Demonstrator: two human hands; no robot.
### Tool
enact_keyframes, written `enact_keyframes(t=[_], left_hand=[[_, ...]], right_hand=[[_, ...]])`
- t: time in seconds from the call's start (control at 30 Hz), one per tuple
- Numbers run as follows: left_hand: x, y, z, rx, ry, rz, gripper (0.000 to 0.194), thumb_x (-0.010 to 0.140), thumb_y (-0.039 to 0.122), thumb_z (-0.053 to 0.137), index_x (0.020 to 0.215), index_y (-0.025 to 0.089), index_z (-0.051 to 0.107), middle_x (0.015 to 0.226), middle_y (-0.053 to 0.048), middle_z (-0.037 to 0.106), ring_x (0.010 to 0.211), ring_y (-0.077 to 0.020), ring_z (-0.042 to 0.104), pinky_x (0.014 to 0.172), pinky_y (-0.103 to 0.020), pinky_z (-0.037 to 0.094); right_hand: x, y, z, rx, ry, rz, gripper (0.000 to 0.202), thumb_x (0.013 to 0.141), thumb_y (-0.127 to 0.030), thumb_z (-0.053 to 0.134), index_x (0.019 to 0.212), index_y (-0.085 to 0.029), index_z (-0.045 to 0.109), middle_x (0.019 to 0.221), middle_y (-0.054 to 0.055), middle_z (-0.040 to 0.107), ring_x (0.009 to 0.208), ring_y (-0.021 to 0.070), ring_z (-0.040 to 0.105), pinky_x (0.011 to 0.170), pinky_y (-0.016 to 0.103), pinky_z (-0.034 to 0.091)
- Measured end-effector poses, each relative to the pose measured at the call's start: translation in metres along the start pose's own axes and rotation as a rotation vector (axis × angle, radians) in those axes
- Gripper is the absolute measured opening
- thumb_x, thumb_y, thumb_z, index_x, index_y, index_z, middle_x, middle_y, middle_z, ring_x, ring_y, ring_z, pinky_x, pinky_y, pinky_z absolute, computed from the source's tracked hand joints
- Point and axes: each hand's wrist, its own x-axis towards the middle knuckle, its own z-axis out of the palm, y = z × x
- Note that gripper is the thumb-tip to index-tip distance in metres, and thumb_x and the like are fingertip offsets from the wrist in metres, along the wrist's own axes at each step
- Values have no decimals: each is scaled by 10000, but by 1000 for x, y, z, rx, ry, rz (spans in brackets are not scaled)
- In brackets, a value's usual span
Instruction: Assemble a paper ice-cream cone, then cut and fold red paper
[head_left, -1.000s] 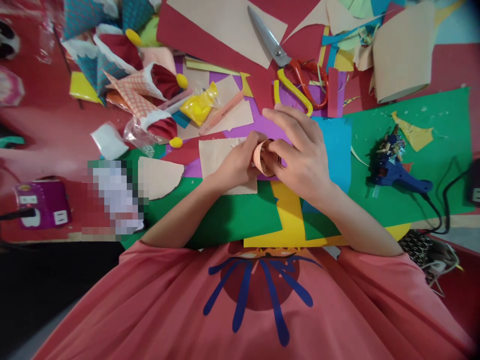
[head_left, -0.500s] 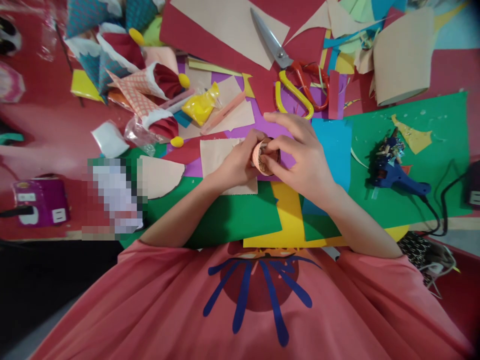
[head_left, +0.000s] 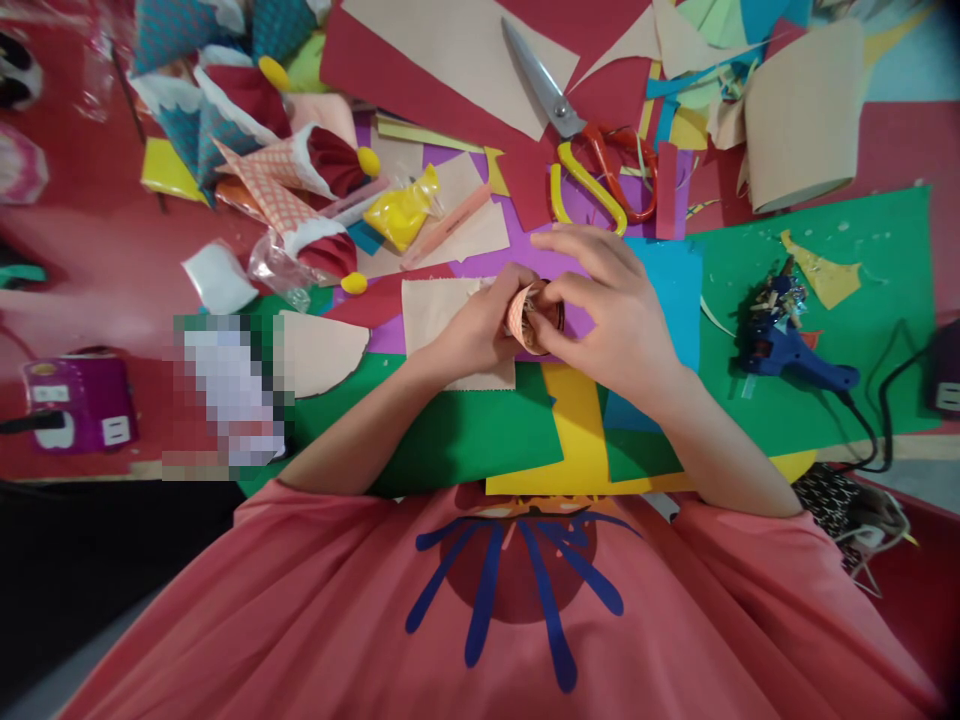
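Note:
Between my two hands is a small paper cone [head_left: 519, 318] with an orange check pattern, its open end turned toward my right. My left hand [head_left: 484, 325] is closed around its left side. The thumb and forefinger of my right hand [head_left: 604, 315] reach into the mouth and pinch at the rim, while its other fingers stay raised. What lies inside the cone is too dark to make out. Under my left hand is a beige fabric or paper square [head_left: 427, 310] with a zigzag edge, lying on purple and green sheets.
Large scissors [head_left: 574, 130] with red and yellow handles lie beyond my hands. A blue glue gun [head_left: 795, 350] rests at right on a green sheet [head_left: 885, 300]. Finished patterned cones [head_left: 277, 190] are piled at upper left, near a yellow bag [head_left: 405, 215]. A purple power socket [head_left: 79, 400] sits far left.
Both hands keep nearly the same place on the cone. The right hand and the cone have shifted very slightly to the right.

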Motion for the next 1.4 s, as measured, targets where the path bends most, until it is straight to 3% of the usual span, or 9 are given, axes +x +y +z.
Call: enact_keyframes(t=[0.13,0.33,0.47,0.6,0.83,1.2,1.4], left_hand=[[0,0,1,40,-14,25,358,801,284,651,1014,215,372,865,2,608,691,-110,588,555,-215,430],[1,0,0,80,-61,19,378,781,255,656,1006,219,355,932,-29,585,745,-138,583,603,-261,460],[1,0,0,91,-54,-5,351,803,236,645,1017,215,367,883,-22,582,714,-130,554,585,-257,435],[1,-2,0,16,-18,10,335,832,296,637,1018,212,371,844,0,567,659,-101,529,552,-226,408],[0,-4,1,-35,-11,49,351,800,231,672,1011,209,392,865,-6,603,685,-109,569,548,-212,412],[-1,-3,1,96,-62,12,332,810,268,640,1042,214,409,929,-18,601,772,-151,619,614,-255,454],[0,-7,0,-5,20,52,282,868,356,588,1019,191,417,891,-18,599,728,-116,587,613,-255,470]], right_hand=[[0,1,2,-69,48,-44,133,857,-172,508,767,-237,581,1288,45,626,1299,285,505,1088,520,396],[4,-4,2,4,-66,-4,235,886,-151,431,758,-248,603,1334,34,605,1353,284,455,1134,533,355],[4,-2,-1,-45,-45,-33,189,864,-189,501,744,-269,622,1347,1,596,1341,279,467,1131,492,387],[1,1,-2,-69,-28,-83,141,843,-189,523,780,-236,641,1350,45,591,1302,302,502,1097,508,420],[0,-3,4,23,-26,10,127,824,-177,549,768,-239,644,1275,24,635,1268,296,525,1061,540,456],[-1,3,15,4,28,48,153,841,-230,561,715,-243,646,1236,52,655,1230,301,549,1054,540,456],[0,-5,-2,41,-92,-27,199,896,-211,468,842,-232,658,1360,39,577,1264,259,532,1069,495,452]])
